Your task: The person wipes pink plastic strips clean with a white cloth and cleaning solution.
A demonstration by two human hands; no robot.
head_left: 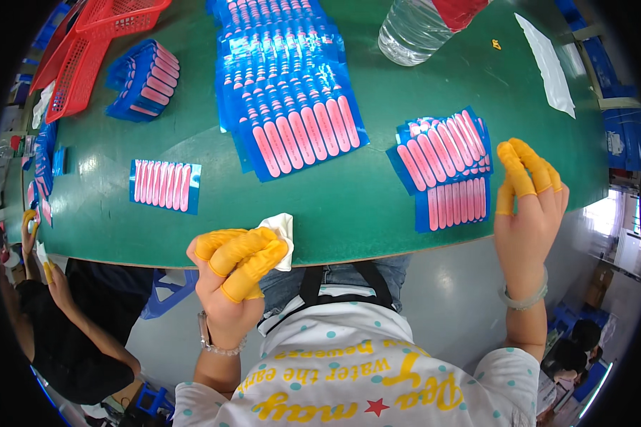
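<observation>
Upper left of the frame: you've got a curled bundle of blue sheets with pink strips, and below it a flat sheet lying apart, looks like one layer. Your left hand, lower centre-left, is closed, yellow-covered fingertips pinching a folded white cloth at the table's near edge. Top centre is the big overlapping spread, the most stock by far. Right of centre, a smaller fanned pile sits partly over more sheets. Your right hand is just beside that pile, fingers loosely curved, thumb apart, nothing visible in it; can't tell if the thumb touches the sheets. My read: mid-batch, one sheet separated out, plenty left in the spread; can't tell which piles are finished. Surface: green tabletop, red baskets upper left, clear bottle of liquid at top, small yellow scrap and white strip upper right. Room: co-worker in black at the left edge, blue stool beside them, grey floor, bright window far right.
</observation>
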